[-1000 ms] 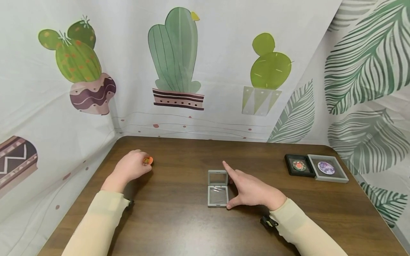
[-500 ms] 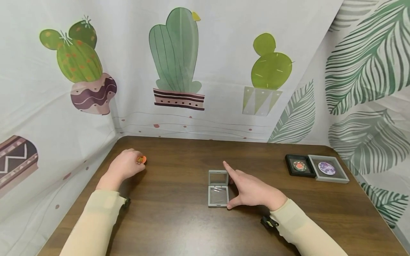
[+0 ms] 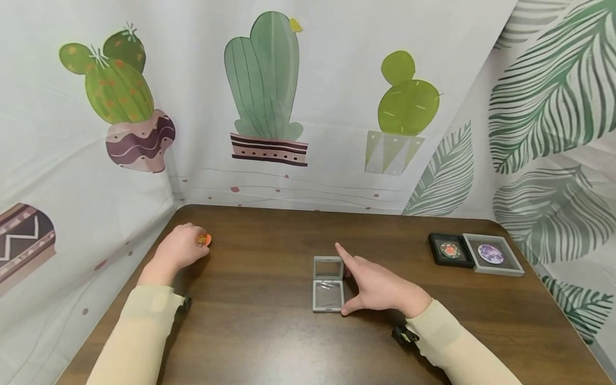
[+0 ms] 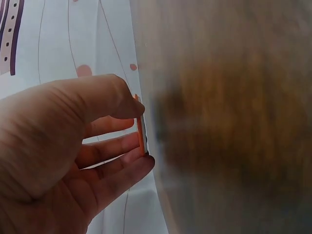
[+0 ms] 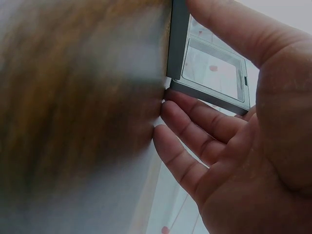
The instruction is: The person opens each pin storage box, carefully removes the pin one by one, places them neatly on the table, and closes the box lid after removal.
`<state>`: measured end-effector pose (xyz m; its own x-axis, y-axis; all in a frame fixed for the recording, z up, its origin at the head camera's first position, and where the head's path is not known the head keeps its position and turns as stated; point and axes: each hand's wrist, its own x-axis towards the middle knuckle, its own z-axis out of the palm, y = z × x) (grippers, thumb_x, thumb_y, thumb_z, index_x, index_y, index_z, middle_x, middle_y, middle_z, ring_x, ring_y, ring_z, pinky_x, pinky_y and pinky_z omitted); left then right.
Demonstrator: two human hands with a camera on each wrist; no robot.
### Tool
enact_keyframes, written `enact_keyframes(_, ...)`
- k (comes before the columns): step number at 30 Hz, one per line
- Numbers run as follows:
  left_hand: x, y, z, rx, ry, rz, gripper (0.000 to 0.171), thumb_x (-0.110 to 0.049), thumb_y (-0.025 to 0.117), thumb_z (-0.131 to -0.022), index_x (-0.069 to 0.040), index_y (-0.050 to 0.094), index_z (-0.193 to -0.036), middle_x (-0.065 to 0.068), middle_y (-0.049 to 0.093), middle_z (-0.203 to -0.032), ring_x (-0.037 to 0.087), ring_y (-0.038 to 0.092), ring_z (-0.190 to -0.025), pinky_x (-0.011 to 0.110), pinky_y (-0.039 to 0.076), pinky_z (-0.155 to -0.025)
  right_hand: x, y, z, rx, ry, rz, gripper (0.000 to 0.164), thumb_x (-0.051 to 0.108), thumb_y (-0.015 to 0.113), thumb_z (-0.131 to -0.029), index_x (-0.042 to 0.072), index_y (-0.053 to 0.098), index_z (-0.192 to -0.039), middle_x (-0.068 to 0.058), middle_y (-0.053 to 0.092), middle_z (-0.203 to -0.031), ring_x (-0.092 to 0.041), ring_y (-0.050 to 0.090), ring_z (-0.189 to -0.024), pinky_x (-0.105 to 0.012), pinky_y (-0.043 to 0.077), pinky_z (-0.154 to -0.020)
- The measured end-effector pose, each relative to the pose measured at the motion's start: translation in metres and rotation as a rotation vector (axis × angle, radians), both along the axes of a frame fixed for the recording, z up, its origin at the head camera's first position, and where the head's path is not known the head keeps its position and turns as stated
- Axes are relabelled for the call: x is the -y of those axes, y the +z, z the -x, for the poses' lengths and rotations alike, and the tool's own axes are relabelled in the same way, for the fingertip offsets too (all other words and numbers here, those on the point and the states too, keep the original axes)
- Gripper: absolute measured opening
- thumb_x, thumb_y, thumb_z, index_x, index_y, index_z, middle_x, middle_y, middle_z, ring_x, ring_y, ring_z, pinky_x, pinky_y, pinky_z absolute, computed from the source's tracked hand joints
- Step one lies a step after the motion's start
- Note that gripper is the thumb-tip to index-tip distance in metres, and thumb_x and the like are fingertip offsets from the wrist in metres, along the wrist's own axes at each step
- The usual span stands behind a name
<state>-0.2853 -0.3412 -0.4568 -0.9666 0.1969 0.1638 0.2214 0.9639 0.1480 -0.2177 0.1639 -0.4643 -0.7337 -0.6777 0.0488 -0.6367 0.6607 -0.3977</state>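
I saw my left hand (image 3: 179, 247) kinda drift left pinching the orange disc (image 3: 204, 240), leaving it farther from the unfolded gray case (image 3: 329, 295) my right hand (image 3: 377, 283) touched, fingers spread.

I wear long, pale cream sleeves in plain cloth: the left sleeve (image 3: 130, 339) and the right sleeve (image 3: 462, 342) both enter from the near edge, each with a faintly greener patch toward its end. The right cuff (image 3: 425, 316) has a wavy edge. A small black device (image 3: 185, 305) sits at the right side of my left cuff (image 3: 154, 295); on my other wrist, a black clip-like piece (image 3: 404, 335) carries a yellow-green mark. Fine creases line my left hand (image 3: 179, 248) and right hand (image 3: 378, 284).
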Motion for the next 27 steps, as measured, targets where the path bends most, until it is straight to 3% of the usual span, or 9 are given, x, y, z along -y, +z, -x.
enact_keyframes(8, 0.006, 0.001, 0.002, 0.001, -0.001, -0.013, 0.035, -0.021, 0.068, -0.074, -0.003, 0.069, -0.104, 0.014, 0.063, -0.099, 0.034, 0.056, -0.092, 0.051, 0.046, -0.079, 0.000, 0.001, 0.000, -0.007, 0.000, -0.007, 0.140, 0.064, 0.083, -0.062, 0.027, -0.015, -0.156, 0.001, 0.053, -0.111, -0.010, 0.050, -0.091, -0.031, 0.047, -0.082)
enact_keyframes(14, 0.013, 0.001, 0.004, -0.002, -0.015, -0.022, 0.035, -0.019, 0.068, -0.073, 0.000, 0.068, -0.102, 0.015, 0.063, -0.093, 0.033, 0.056, -0.085, 0.051, 0.046, -0.077, 0.000, 0.003, -0.002, -0.002, -0.004, -0.014, 0.140, 0.062, 0.084, -0.063, 0.027, -0.015, -0.156, -0.004, 0.053, -0.121, -0.011, 0.052, -0.094, -0.033, 0.047, -0.087)
enact_keyframes(21, 0.018, -0.004, 0.009, 0.008, -0.003, -0.017, 0.037, -0.020, 0.070, -0.075, 0.001, 0.068, -0.105, 0.016, 0.064, -0.096, 0.034, 0.058, -0.087, 0.053, 0.047, -0.079, 0.000, 0.002, -0.002, -0.019, -0.002, -0.019, 0.140, 0.064, 0.083, -0.063, 0.027, -0.015, -0.155, 0.001, 0.052, -0.112, -0.009, 0.050, -0.092, -0.031, 0.046, -0.085)
enact_keyframes(27, 0.020, -0.006, 0.013, 0.004, 0.009, -0.023, 0.037, -0.018, 0.070, -0.074, 0.000, 0.068, -0.107, 0.019, 0.064, -0.099, 0.037, 0.059, -0.092, 0.055, 0.046, -0.082, 0.000, 0.002, -0.002, -0.025, 0.000, -0.022, 0.140, 0.064, 0.083, -0.063, 0.026, -0.015, -0.156, -0.005, 0.053, -0.125, -0.012, 0.052, -0.100, -0.034, 0.045, -0.091)
